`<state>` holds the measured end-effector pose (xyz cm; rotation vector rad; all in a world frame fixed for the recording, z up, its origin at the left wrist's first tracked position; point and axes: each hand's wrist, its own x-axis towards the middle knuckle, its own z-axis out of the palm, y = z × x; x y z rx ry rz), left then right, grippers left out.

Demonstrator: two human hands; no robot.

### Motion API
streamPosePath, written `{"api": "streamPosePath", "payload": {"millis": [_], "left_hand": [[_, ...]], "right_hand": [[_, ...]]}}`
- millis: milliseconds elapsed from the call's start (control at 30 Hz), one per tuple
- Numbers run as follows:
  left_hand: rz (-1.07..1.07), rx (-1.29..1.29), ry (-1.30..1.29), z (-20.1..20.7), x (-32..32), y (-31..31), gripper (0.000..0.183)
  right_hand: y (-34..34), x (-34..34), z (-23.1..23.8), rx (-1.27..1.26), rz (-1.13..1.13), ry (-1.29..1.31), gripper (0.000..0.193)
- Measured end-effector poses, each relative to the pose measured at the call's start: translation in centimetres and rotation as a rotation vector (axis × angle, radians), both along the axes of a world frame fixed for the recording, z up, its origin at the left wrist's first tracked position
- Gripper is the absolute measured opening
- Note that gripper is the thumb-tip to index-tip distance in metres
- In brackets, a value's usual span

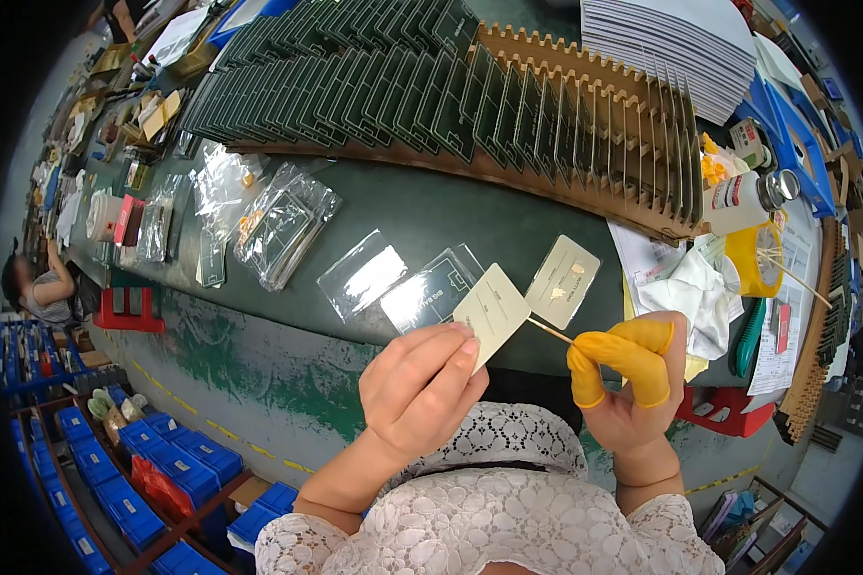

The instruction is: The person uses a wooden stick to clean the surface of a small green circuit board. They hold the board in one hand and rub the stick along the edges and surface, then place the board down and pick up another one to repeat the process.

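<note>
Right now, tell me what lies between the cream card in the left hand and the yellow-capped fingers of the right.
Head view: only a thin wooden stick spans from the right hand to the cream card held by the left hand.

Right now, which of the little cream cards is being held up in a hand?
The cream card pinched in the left hand, touched by the thin stick from the right hand. The other cream card lies flat on the table.

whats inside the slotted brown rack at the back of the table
Dark green panels stand on edge in the brown rack, row after row. Their lower edges are hidden in the slots.
</note>
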<state>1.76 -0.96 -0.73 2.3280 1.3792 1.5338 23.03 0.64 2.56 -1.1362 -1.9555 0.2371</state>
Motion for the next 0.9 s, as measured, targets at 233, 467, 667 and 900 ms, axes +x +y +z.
{"api": "streamPosePath", "payload": {"millis": [233, 467, 667, 900], "left_hand": [[0.001, -0.014, -0.029, -0.05, 0.07, -0.01, 0.048], [-0.005, -0.030, -0.062, 0.13, 0.28, 0.12, 0.044], [-0.009, -0.034, -0.061, 0.18, 0.31, 0.17, 0.044], [-0.011, -0.089, -0.097, 0.46, 0.32, 0.16, 0.037]], "right_hand": [[0.04, -0.05, -0.02, -0.002, -0.007, 0.030, 0.036], [0.49, -0.08, -0.34, 0.005, -0.021, 0.018, 0.030], [0.90, -0.24, -0.62, 0.027, -0.017, 0.009, 0.030], [0.75, -0.07, -0.55, -0.001, -0.049, 0.075, 0.026]]}}
